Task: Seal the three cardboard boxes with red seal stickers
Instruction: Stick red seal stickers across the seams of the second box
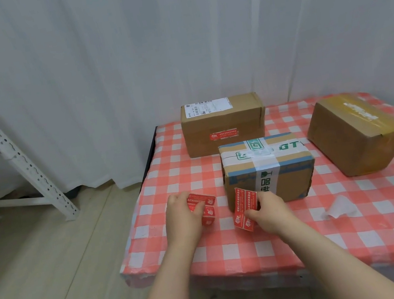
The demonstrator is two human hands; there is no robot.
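Red strip is in our right hand, pinched between thumb and curled fingers; its upper end lies against the front face of the mid box, its lower end hangs loose toward the worktop; can't tell whether any of it is stuck down. Left hand has its fingers curled over the red stack, holding it on the worktop just left of the mid box. Back box carries a red seal on its front face; mid box and right box show none; we judge one of three done, second in hand.

Risks:
- strip looks like two stickers side by side; a peel could lift both.
- loose lower end could fold tacky side onto itself.
- mid box front has white tape running down it; a seal laid half on glossy tape may not hold.
- nothing braces the mid box; pressing its front could slide it into the back box close behind.
- a seal on plain face rather than across a flap seam wouldn't seal anything.

Edges and room:
- stack lies near the worktop's left edge, floor below; a nudge could drop it.
- open cloth in front of the mid and right boxes and between them, apart from a white scrap.
- right box is well apart, toward the right side.
- rack stands off to the left; curtain hangs right behind the back box; neither is in our way.
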